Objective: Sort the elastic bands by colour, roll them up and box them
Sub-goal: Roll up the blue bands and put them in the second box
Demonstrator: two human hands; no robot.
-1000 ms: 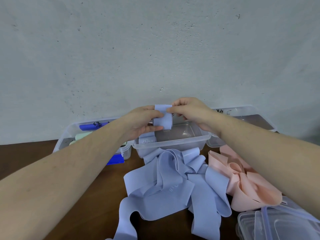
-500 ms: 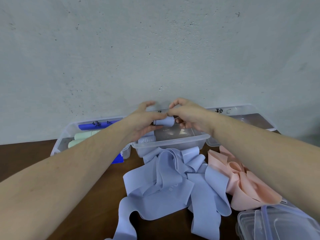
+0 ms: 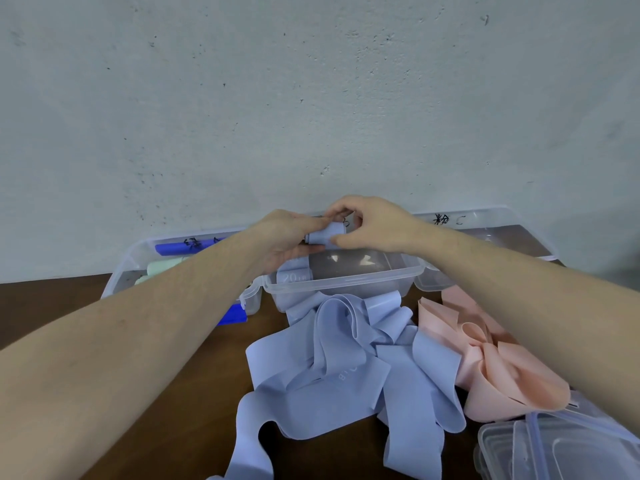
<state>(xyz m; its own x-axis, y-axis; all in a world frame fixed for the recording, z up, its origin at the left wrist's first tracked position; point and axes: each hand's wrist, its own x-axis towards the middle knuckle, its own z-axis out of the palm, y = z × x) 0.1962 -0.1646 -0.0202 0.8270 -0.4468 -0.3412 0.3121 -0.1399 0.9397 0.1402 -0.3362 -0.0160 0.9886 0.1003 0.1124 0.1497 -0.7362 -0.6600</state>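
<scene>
Both hands meet above the middle clear box (image 3: pixel 346 282). My left hand (image 3: pixel 287 237) and my right hand (image 3: pixel 370 226) pinch a small rolled end of a lavender elastic band (image 3: pixel 325 234) between their fingers. The band's tail hangs down over the box's front rim, with "20 LB" printed on it, and joins a loose heap of lavender bands (image 3: pixel 346 368) on the brown table. A heap of pink bands (image 3: pixel 491 362) lies to the right of it. The left box (image 3: pixel 138 261) holds dark blue and pale green rolls.
A third clear box (image 3: pixel 491 230) with black writing stands at the back right against the grey wall. Stacked clear lids (image 3: pixel 554 448) lie at the near right corner. A dark blue roll (image 3: pixel 235 315) shows at the left box's front.
The flat end of the lavender band held up a second ago has been rolled into a small tight roll. Both hands have stayed above the middle box.
</scene>
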